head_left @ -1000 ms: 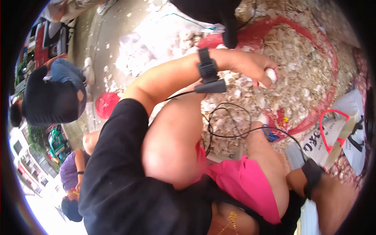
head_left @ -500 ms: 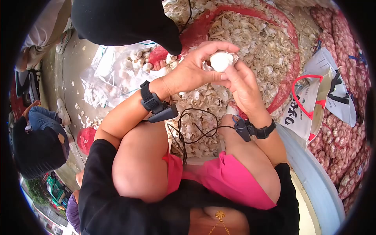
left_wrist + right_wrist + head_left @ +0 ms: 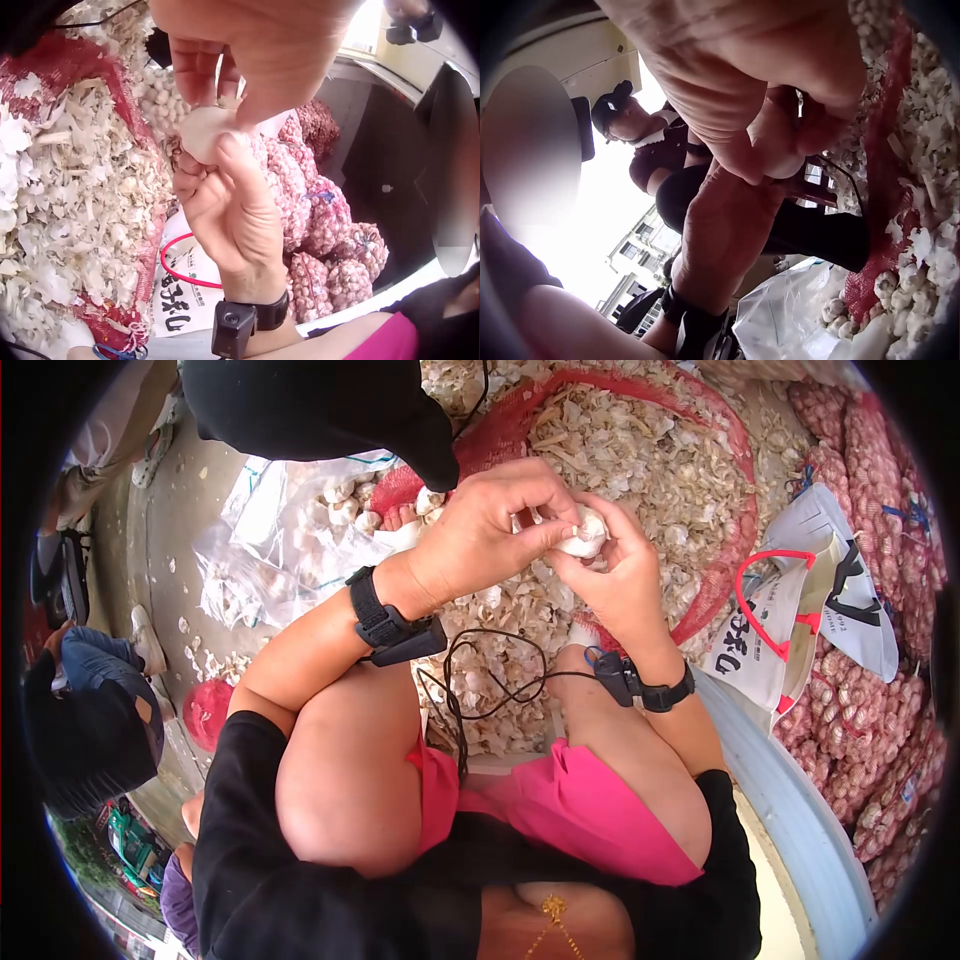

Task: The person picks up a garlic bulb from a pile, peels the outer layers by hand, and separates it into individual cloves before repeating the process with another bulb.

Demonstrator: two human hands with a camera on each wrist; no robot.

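Note:
A white garlic bulb (image 3: 590, 533) is held between both hands above a heap of garlic skins. My left hand (image 3: 500, 515) pinches at the bulb's near left side with thumb and forefinger. From the other side my right hand (image 3: 625, 575) grips it, fingers behind and thumb in front. The left wrist view shows the smooth pale side of the bulb (image 3: 206, 133), with the right thumb (image 3: 232, 154) pressed on it. In the right wrist view the hands partly cover the bulb (image 3: 775, 146).
Garlic skins (image 3: 660, 485) fill a red mesh sack (image 3: 740, 530) in front. Whole bulbs (image 3: 343, 510) lie by a clear plastic bag (image 3: 240, 575) at left. At right are a white bag (image 3: 760, 625) with red handles and mesh sacks of garlic (image 3: 850, 730). A black cable (image 3: 480, 685) loops between the knees.
One second ago the left hand alone held a bulb out over the skins, with the right arm low. The right hand then came up to the bulb; since then the grips have shifted slightly.

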